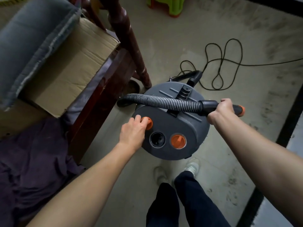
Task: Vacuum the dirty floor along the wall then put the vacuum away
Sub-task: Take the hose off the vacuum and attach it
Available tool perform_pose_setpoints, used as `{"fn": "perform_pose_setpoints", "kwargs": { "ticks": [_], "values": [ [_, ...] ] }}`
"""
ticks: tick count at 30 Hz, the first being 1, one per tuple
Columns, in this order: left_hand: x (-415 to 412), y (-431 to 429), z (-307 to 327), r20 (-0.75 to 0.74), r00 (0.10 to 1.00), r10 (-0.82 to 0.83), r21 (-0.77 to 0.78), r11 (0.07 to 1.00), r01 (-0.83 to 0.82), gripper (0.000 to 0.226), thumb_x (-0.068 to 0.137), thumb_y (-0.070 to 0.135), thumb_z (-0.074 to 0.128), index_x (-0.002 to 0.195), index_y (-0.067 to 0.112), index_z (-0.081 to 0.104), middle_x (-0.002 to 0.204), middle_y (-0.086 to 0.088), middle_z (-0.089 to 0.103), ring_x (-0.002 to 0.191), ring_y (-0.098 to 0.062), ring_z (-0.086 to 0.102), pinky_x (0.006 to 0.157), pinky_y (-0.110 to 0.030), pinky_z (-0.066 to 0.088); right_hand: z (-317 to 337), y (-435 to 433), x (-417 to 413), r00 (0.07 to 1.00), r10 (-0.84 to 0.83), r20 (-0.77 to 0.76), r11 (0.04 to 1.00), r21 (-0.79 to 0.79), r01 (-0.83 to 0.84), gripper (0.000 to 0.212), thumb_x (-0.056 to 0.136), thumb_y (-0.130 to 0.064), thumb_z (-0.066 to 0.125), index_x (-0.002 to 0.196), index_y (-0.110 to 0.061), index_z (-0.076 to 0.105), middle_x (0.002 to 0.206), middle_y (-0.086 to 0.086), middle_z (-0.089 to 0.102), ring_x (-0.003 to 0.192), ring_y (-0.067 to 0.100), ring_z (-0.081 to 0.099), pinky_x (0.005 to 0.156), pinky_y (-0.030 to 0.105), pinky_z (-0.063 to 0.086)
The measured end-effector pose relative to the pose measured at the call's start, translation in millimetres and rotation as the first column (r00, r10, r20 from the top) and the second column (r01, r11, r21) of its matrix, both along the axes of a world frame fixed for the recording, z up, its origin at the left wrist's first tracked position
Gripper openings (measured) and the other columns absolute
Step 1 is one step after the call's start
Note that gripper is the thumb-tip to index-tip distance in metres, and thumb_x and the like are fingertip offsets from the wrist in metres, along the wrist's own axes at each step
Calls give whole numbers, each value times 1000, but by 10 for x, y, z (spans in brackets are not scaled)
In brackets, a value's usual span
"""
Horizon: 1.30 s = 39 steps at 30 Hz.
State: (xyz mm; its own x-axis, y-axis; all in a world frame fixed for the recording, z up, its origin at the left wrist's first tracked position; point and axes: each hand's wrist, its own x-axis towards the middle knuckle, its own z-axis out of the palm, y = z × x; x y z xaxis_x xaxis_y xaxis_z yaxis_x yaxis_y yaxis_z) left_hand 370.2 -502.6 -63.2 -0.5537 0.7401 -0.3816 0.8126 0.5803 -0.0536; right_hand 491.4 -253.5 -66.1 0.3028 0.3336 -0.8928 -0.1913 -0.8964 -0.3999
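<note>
Grey canister vacuum (pixel 170 122) stands on the floor (pixel 164 46) beside a wooden leg (pixel 131 46). The left hand (pixel 132 130) grips its orange knob (pixel 147 122); right hand (pixel 219 110) is wrapped round the hose handle (pixel 211 106). Dark dirt (pixel 270 99) shows along the right edge: vacuuming judged incomplete, storage outstanding.

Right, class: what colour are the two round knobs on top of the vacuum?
Orange, clearest in the head view on the uncovered knob.
</note>
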Motion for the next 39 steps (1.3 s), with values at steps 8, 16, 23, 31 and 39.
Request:
{"fn": "perform_pose_setpoints", "kwargs": {
  "ticks": [8,16,23,31,39],
  "values": [
    [822,176,20,295,954,-50,136,991,9,34,94,52,46,97,19,50,101,-4,60,94,-29,60,64,-36,36,42,29,164,978,181,-100,981,-45,-187,44,89,-36,63,127,-15,53,110,8,70,86,30,70,74,45,58],
    [891,285,-115,257,950,-180,121,981,153,30,98,41,43,114,16,46,109,-7,60,96,-33,61,64,-37,37,-88,12,306,963,200,-178,975,-60,-213,45,88,-33,70,123,-11,52,99,16,72,78,34,72,55,44,56],
    [835,313,-86,227,926,-303,88,953,291,22,99,27,39,118,17,44,109,-7,56,94,-33,58,59,-39,35,-139,-13,328,959,195,-207,976,-56,-210,46,88,-31,70,126,-11,52,103,14,72,82,32,71,58,45,55],
    [742,384,20,350,937,0,104,994,-39,33,92,49,50,108,20,48,106,-5,60,96,-31,59,72,-40,43,56,87,418,953,145,-264,986,-38,-161,40,87,-20,67,123,-11,51,106,13,69,86,32,70,70,48,57],
    [328,1098,583,899,-207,386,-238,33,-971,27,97,12,34,114,-2,50,94,-20,58,63,-27,60,57,-37,53,686,624,679,904,154,-399,987,112,-119,4,85,-10,54,84,-11,50,66,2,59,66,24,66,58,37,54]
  ]
}}
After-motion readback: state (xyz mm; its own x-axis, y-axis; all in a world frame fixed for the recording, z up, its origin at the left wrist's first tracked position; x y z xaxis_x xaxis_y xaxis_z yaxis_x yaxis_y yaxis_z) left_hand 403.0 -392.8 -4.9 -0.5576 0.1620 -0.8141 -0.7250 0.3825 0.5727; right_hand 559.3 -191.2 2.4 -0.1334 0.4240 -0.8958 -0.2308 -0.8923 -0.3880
